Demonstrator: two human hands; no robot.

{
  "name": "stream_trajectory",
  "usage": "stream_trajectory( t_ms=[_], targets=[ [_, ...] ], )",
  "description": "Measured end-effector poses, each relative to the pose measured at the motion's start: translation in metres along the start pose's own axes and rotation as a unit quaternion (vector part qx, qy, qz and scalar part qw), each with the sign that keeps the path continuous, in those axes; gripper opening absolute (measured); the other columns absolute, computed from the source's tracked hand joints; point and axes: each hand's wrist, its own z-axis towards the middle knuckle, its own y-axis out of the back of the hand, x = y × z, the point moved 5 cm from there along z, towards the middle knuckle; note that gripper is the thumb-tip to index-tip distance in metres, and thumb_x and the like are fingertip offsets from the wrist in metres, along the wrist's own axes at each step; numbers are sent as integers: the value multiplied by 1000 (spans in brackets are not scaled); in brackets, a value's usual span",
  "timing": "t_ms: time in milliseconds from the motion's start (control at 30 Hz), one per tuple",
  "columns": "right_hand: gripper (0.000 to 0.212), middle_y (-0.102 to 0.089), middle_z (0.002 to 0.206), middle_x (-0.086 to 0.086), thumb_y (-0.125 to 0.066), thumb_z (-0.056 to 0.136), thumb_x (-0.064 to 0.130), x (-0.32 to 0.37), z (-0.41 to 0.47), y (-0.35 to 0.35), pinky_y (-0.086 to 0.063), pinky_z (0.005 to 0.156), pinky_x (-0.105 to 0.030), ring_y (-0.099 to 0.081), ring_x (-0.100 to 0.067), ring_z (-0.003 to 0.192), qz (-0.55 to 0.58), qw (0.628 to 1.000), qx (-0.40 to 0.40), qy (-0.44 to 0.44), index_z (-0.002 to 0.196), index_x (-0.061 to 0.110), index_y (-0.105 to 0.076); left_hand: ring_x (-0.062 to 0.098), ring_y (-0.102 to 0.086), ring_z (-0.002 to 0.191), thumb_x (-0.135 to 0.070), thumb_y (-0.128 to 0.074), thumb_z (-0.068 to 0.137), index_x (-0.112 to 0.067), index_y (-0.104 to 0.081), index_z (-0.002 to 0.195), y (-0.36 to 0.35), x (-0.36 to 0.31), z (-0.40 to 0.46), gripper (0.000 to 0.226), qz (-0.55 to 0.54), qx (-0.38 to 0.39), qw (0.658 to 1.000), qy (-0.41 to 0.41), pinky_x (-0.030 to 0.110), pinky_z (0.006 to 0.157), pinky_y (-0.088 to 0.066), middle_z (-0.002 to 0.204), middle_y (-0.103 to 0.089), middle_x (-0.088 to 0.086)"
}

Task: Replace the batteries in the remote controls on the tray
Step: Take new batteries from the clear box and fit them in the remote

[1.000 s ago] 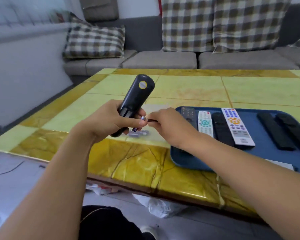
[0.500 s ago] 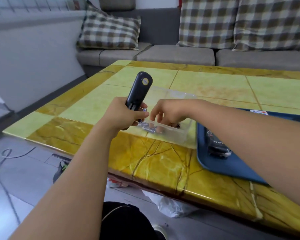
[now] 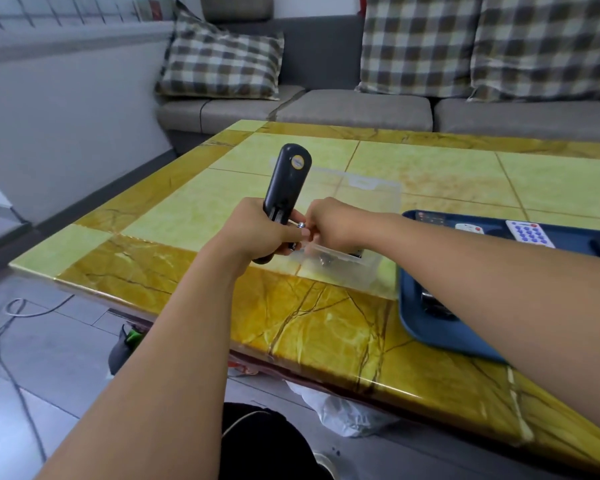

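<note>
The left hand (image 3: pixel 257 233) grips a black remote (image 3: pixel 286 183) around its lower end, holding it upright above the near part of the table (image 3: pixel 326 327), back side toward the camera, with a round yellow sticker near its top. The battery compartment, just above the gripping fingers, is uncovered. The right hand (image 3: pixel 333 223) sits just right of the remote, its fingertips pinching a small battery (image 3: pixel 300 224) whose metal end shows at the compartment opening (whether it is already seated inside, I cannot tell). The left thumb lies just under that battery.

Directly behind and below the right hand, a clear plastic box (image 3: pixel 347 263) rests on the table just right of the remote; a few small dark and metallic pieces lie in it, too blurred to name. A clear lid (image 3: pixel 361 188) lies flat on the table beyond the remote.

To the right of the remote, past the box, a blue tray (image 3: pixel 416 327) sits on the table. A white remote with blue buttons (image 3: pixel 530 233) and another white remote (image 3: pixel 469 229) show at its far edge, and a dark object (image 3: pixel 433 304) lies near its front, partly hidden by the right forearm.

Far behind the remote stands a grey sofa (image 3: pixel 354 110) with checked cushions (image 3: pixel 222 69). On the floor below the table's near edge lies a white plastic bag (image 3: pixel 343 414).
</note>
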Motion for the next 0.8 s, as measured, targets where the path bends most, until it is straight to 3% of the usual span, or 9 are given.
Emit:
stream_trajectory(
  t_ms=[133, 233, 300, 333, 433, 467, 533, 667, 800],
  targets=[
    [12, -69, 84, -1, -65, 93, 22, -11, -44, 24, -41, 58, -19, -61, -17, 76, 50, 997, -51, 3, 91, 12, -71, 15, -70, 66, -6, -83, 77, -2, -69, 100, -4, -17, -13, 27, -85, 67, 994, -7, 20, 57, -53, 83, -73, 15],
    [10, -62, 69, 9, -70, 91, 24, -22, -95, 36, -37, 53, -10, -55, -1, 61, 110, 985, -129, 7, 85, 17, -70, 17, -69, 74, -12, -81, 71, -8, -67, 99, -23, -42, -31, 32, -143, 174, 974, -30, 22, 58, -52, 90, -71, 15],
    [10, -64, 65, 7, -71, 91, 19, -38, -130, 42, -43, 56, -10, -56, 1, 56, 238, 957, -165, -14, 81, 18, -68, 16, -69, 73, -13, -77, 68, -9, -66, 98, -43, -65, -42, 32, -185, 216, 957, -54, 20, 56, -52, 91, -69, 16],
    [9, -68, 68, 2, -71, 90, 14, -47, -147, 44, -48, 59, -13, -59, -1, 58, 337, 924, -176, -29, 82, 15, -69, 16, -69, 72, -13, -76, 67, -9, -65, 98, -54, -75, -46, 33, -209, 224, 950, -61, 20, 55, -51, 90, -70, 14],
    [2, -73, 78, -10, -71, 83, 5, -83, -196, 54, -55, 64, -19, -64, -12, 66, 596, 772, -209, -70, 85, 5, -70, 17, -66, 75, -15, -78, 69, -11, -67, 102, -90, -102, -49, 34, -259, 194, 944, -67, 19, 56, -51, 90, -72, 8],
    [7, -73, 79, -12, -72, 79, 6, -95, -212, 59, -56, 64, -19, -64, -13, 66, 636, 736, -219, -79, 85, 4, -70, 17, -66, 74, -13, -80, 73, -11, -68, 103, -104, -108, -47, 32, -270, 174, 945, -65, 20, 57, -51, 89, -72, 9],
    [17, -72, 80, -13, -72, 72, 10, -113, -235, 67, -56, 63, -17, -65, -12, 65, 667, 701, -239, -84, 87, 2, -69, 20, -64, 71, -8, -81, 78, -10, -69, 100, -131, -117, -45, 25, -268, 132, 953, -58, 22, 59, -52, 82, -72, 8],
    [17, -72, 79, -13, -71, 80, 5, -138, -266, 80, -55, 62, -17, -64, -13, 64, 655, 699, -273, -95, 95, -1, -70, 16, -59, 56, -8, -83, 77, -9, -71, 98, -190, -135, -50, 25, -267, 142, 952, -45, 22, 51, -46, 70, -69, 5],
    [37, -73, 77, -14, -70, 87, -1, -156, -285, 86, -58, 67, -27, -66, -19, 65, 580, 751, -299, -98, 121, 10, -65, 17, -59, 58, -11, -86, 74, -7, -71, 103, -231, -146, -49, 33, -299, 163, 940, -22, 28, 58, -45, 75, -71, 6]
  ],
)
